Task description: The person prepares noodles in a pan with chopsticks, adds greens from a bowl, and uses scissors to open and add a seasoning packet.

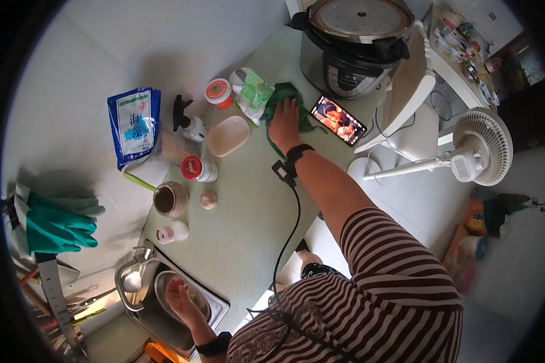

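My right hand (285, 125) presses down on a dark green cloth (290, 93) at the far part of the countertop (250, 204). A lit smartphone (338, 120) lies just right of the cloth, and a green and white plastic packet (253, 96) touches or nearly touches its left side. Over the steel sink (156, 313) at the lower left hangs my left hand (181, 297), fingers loosely apart, holding nothing. A metal basin (200, 299) sits in the sink under that hand. Whether my right fingers grip the cloth or only rest on it is hard to see.
An electric pressure cooker (354, 59) stands beyond the phone. Along the wall are a pink dish (228, 136), a spray bottle (193, 127), a red-lidded jar (202, 169), a stone-like pot (170, 199) and a blue bag (134, 127). A white fan (481, 147) and chair (408, 90) stand right.
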Tool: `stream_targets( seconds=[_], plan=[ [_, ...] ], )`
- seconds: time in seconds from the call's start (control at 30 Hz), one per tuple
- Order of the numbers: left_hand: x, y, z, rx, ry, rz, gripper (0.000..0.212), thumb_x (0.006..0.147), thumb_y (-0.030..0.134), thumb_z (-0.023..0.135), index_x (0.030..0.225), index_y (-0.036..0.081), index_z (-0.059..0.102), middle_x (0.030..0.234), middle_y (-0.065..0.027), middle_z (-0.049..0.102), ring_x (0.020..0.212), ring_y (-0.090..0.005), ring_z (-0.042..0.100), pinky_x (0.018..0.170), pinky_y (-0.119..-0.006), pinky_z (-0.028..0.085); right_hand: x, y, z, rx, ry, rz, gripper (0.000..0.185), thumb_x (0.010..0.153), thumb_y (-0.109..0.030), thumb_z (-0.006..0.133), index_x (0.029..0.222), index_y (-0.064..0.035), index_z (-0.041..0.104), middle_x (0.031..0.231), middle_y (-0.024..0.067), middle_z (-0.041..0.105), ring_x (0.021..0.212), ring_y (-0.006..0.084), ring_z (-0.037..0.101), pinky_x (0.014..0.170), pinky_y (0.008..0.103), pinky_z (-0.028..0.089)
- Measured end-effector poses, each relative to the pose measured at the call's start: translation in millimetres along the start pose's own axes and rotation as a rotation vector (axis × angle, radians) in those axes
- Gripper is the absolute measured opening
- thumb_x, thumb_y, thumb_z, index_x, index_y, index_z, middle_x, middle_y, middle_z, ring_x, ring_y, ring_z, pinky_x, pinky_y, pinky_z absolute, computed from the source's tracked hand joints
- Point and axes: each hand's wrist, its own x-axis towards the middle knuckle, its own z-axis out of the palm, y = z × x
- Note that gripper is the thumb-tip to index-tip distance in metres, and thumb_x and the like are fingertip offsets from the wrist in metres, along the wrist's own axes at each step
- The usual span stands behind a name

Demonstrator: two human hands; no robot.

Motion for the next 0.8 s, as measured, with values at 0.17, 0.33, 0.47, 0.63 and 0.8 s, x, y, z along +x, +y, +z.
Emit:
stream_targets(
  seconds=[0.17, 0.33, 0.47, 0.63, 0.8],
  plan=[
    [5.5, 13.0, 15.0, 0.01, 0.009, 0.016, 0.03, 0.09, 0.003, 0.046, 0.12, 0.0, 0.046, 0.107, -0.0084, 0.056, 0.097, -0.0162, 0.054, 0.082, -0.028, 0.044, 57.9, 0.1, 27.5, 0.055, 0.08, 0.069, 0.051, 0.076, -0.01, 0.055, 0.124, 0.0069, 0.045, 0.136, 0.0241, 0.035, 0.131, 0.0414, 0.025, 0.108, 0.048, 0.02],
    [-2.2, 15.2, 14.6, 0.094, 0.016, 0.07, 0.03, 0.09, 0.002, 0.045, 0.12, -0.001, 0.046, 0.105, -0.0096, 0.056, 0.096, -0.0166, 0.054, 0.082, -0.028, 0.044, 101.9, 14.0, 45.6, 0.027, 0.019, -0.004, 0.05, 0.08, -0.016, 0.054, 0.125, 0.0056, 0.045, 0.135, 0.0224, 0.035, 0.131, 0.0412, 0.024, 0.109, 0.0469, 0.018],
    [-15.8, 10.4, 10.0, 0.11, 0.029, 0.018, 0.029, 0.09, 0.002, 0.045, 0.119, -0.002, 0.046, 0.103, -0.0096, 0.057, 0.095, -0.0163, 0.054, 0.082, -0.027, 0.044, 121.3, 19.9, 56.8, 0.08, 0.032, -0.031, 0.056, 0.079, -0.018, 0.06, 0.127, 0.0055, 0.043, 0.136, 0.022, 0.035, 0.132, 0.0401, 0.023, 0.109, 0.0466, 0.019],
    [-35.3, 12.1, -0.9, 0.106, 0.02, 0.047, 0.027, 0.09, 0.003, 0.046, 0.117, -0.002, 0.047, 0.1, -0.0087, 0.058, 0.092, -0.0149, 0.055, 0.08, -0.027, 0.044, 113.0, 23.1, 53.0, 0.081, 0.022, -0.092, 0.046, 0.081, -0.015, 0.054, 0.122, 0.0066, 0.046, 0.13, 0.0235, 0.041, 0.126, 0.041, 0.032, 0.105, 0.0465, 0.026],
    [-38.4, 15.2, -3.9, 0.096, -0.018, 0.094, 0.021, 0.089, 0.005, 0.052, 0.11, -0.002, 0.052, 0.095, -0.0066, 0.059, 0.087, -0.0131, 0.055, 0.078, -0.025, 0.044, 55.4, 18.5, 52.8, 0.323, 0.25, 0.005, 0.038, 0.084, -0.011, 0.046, 0.117, 0.0082, 0.048, 0.122, 0.0263, 0.048, 0.116, 0.0425, 0.043, 0.1, 0.0468, 0.032]
  ],
)
